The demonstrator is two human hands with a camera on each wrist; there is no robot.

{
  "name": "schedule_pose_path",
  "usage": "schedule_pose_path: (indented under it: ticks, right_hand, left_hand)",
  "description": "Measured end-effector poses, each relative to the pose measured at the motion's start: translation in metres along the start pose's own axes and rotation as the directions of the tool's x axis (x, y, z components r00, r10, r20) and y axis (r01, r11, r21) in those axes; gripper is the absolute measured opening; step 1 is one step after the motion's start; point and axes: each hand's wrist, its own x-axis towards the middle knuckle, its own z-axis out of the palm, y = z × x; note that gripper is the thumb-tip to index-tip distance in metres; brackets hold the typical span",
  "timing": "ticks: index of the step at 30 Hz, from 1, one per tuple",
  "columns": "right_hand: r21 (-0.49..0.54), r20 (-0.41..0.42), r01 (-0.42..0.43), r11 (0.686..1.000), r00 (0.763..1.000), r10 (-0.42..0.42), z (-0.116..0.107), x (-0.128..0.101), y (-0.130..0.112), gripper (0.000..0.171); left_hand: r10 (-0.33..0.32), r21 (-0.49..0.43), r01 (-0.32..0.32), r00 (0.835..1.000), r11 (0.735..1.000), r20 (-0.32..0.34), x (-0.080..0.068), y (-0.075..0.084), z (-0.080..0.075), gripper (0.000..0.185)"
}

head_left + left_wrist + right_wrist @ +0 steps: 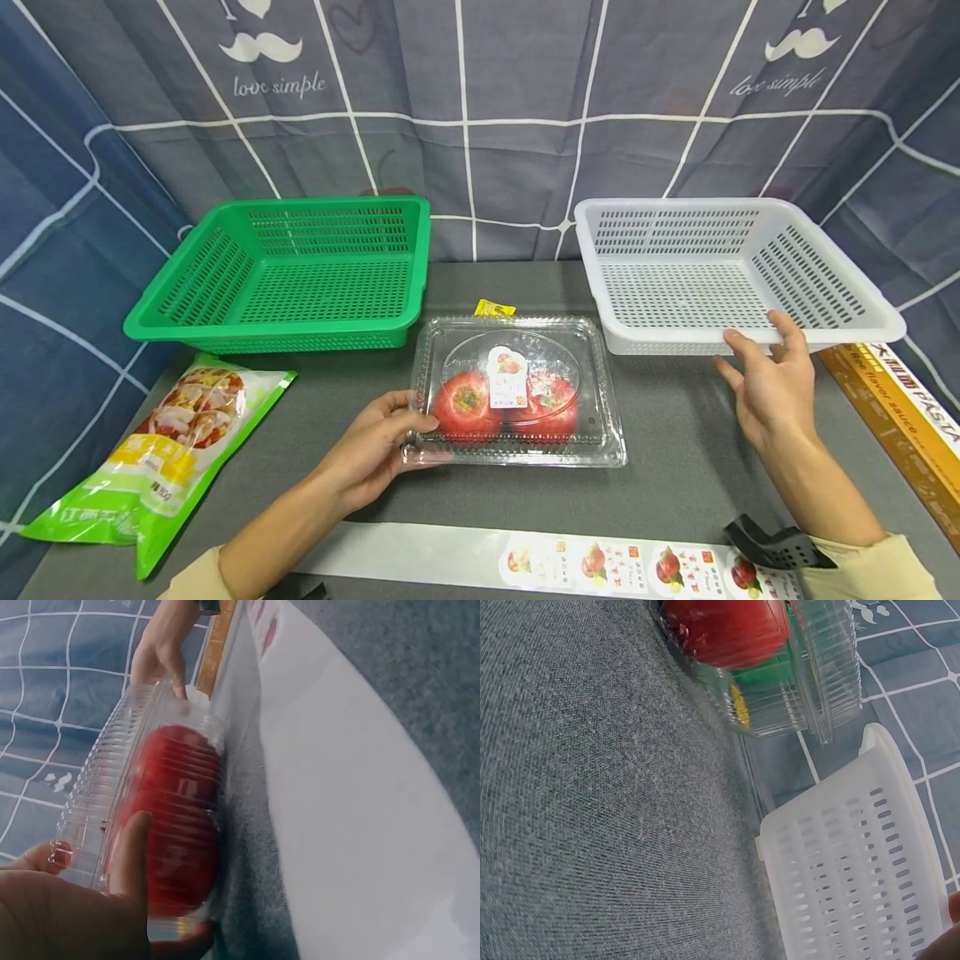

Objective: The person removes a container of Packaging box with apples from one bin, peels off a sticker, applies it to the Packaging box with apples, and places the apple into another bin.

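**Left hand on the tomato clamshell**

Left hand (pixel 375 450) curled round the near-left corner of the clear plastic clamshell (pixel 517 392), thumb on the lid. Two red tomatoes (pixel 467 406) inside, under a small fruit-picture sticker (pixel 507 377), writing too small to read. Right hand (pixel 772 383) right of the clamshell, fingers loosely spread, fingertips touching the white basket (pixel 825 242) rim. Far right of the clamshell, a box (pixel 900 417) reading "FASTA". Behind the clamshell, backdrop (pixel 279 85) printed "love simple".

A clear clamshell box (pixel 795 667) with a red tomato (pixel 727 630) sits at my twelve o'clock on grey felt (pixel 592 810); the white basket (pixel 847 862) lies at four o'clock.
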Motion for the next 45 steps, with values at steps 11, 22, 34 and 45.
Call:
schedule_pose_path:
  ticks: [11, 22, 34, 45]
  right_hand:
    - [0.089, -0.011, 0.019, 0.996, 1.0, -0.018, 0.003, 0.003, 0.001, 0.078]
    - [0.228, -0.054, 0.047, 0.973, 0.998, -0.035, 0.005, 0.002, 0.002, 0.078]
    - [0.201, -0.057, 0.076, 0.977, 0.996, -0.065, 0.004, 0.003, 0.003, 0.077]
    - [0.198, -0.072, 0.048, 0.979, 0.997, -0.034, 0.0, 0.003, 0.006, 0.077]
  left_hand:
    - [0.027, -0.053, -0.025, 0.999, 0.998, 0.035, -0.012, 0.002, 0.0, 0.052]
    - [0.048, -0.088, -0.043, 0.997, 0.995, 0.059, -0.032, 0.012, 0.015, 0.062]
    - [0.111, -0.078, -0.106, 0.992, 0.991, 0.059, -0.04, 0.031, 0.024, 0.062]
    - [0.132, -0.137, -0.128, 0.991, 0.982, 0.026, -0.008, 0.052, 0.057, 0.052]
